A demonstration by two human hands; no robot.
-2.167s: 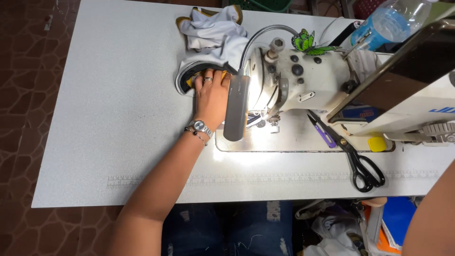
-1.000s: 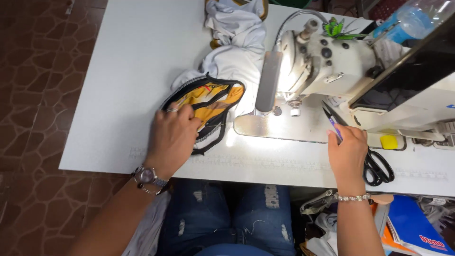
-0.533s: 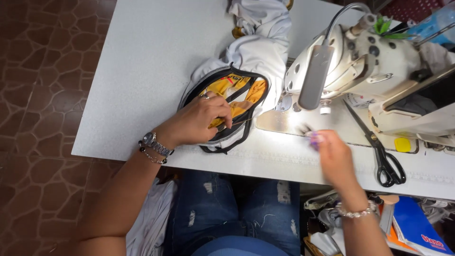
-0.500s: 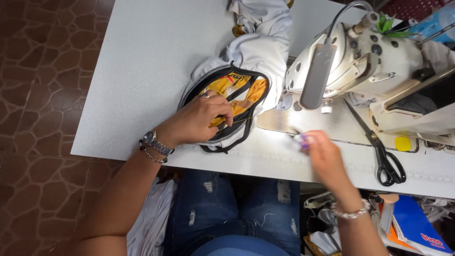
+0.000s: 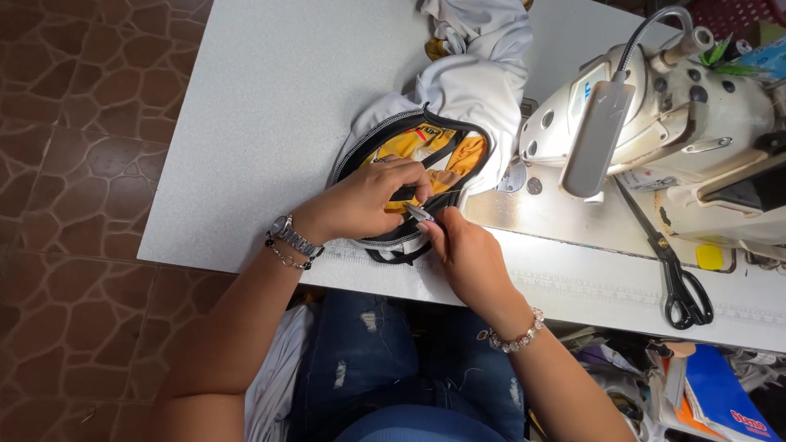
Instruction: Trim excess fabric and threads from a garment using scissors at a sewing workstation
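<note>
Pinching a small thread snip (image 5: 419,214) in my right hand (image 5: 468,260), I press my left hand (image 5: 364,200) onto the yellow-and-black fabric piece (image 5: 426,155) at the counter's (image 5: 270,106) near edge, left of the sewing machine (image 5: 655,106).

sewing machine (image 5: 696,123) cut off at right edge, small tool (image 5: 419,213) mostly hidden between hands

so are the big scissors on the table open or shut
Shut. The scissors lie flat on the table beside the sewing machine, blades together in one line, handles side by side.
</note>
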